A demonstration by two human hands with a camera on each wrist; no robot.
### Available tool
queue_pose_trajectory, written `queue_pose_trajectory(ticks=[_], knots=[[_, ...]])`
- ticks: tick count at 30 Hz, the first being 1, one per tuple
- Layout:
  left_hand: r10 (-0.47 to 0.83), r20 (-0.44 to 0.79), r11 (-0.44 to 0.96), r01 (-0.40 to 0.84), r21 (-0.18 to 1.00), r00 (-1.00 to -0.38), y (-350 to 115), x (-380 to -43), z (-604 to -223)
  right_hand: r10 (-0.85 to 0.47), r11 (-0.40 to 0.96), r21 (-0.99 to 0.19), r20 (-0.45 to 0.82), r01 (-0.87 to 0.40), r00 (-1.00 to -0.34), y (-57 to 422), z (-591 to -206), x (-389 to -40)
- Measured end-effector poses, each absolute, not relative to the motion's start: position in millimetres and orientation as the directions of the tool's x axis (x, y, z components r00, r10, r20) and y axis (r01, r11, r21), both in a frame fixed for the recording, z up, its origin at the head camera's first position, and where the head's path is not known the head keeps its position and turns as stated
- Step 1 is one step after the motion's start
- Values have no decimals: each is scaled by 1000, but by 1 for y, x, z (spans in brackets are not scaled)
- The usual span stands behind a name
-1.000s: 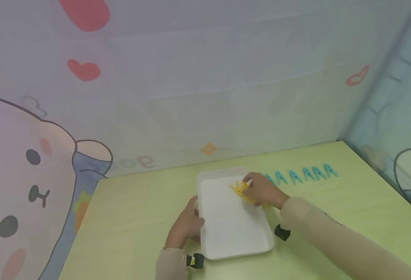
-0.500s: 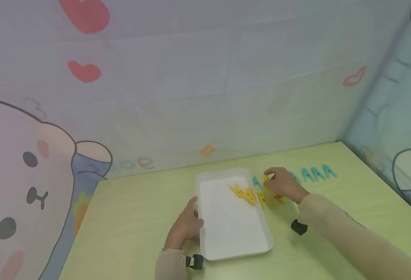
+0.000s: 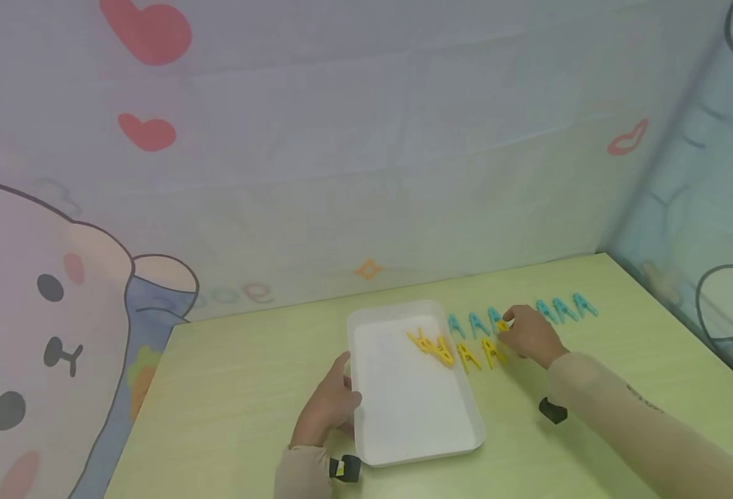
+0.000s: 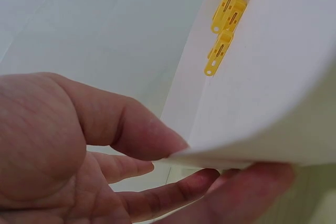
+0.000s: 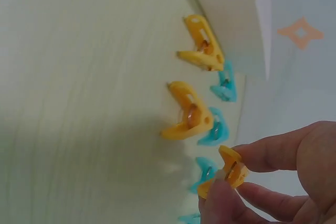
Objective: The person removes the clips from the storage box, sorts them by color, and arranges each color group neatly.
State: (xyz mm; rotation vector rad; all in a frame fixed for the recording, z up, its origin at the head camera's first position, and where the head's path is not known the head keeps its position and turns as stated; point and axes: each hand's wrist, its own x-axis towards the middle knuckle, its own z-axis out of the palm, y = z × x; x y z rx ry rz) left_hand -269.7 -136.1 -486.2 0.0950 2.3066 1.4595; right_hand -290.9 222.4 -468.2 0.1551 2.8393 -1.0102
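My left hand (image 3: 329, 402) grips the left rim of a white tray (image 3: 416, 416), thumb on top and fingers below, as the left wrist view shows. Several yellow clothespins (image 4: 220, 51) lie together by the tray's far wall in that view. Between thumb and fingertips, my right hand (image 3: 531, 336) pinches another yellow clothespin (image 5: 240, 174), close over the table to the right of the tray. Two yellow clothespins (image 5: 189, 114) rest on the table between the tray and this hand.
Behind the yellow ones, a row of teal clothespins (image 3: 480, 324) runs rightward along the green table (image 3: 242, 402); the right hand hides part of it. A printed cloth backdrop (image 3: 316, 173) rises at the table's back edge.
My right hand has moved from over the tray to the right, setting a yellow clothespin on the table at left and now holding one farther right. The left hand stays on the rim.
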Motion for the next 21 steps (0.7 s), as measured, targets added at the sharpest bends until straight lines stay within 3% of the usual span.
queue_pose_trajectory(ticks=[12, 21], knots=[[263, -300, 450, -159, 879, -917, -136, -270, -486, 110, 869, -461, -177, 181, -978, 232, -484, -295], [262, -308, 449, -167, 878, -915, -136, -270, -485, 118, 869, -449, -223, 210, -968, 228, -482, -292]])
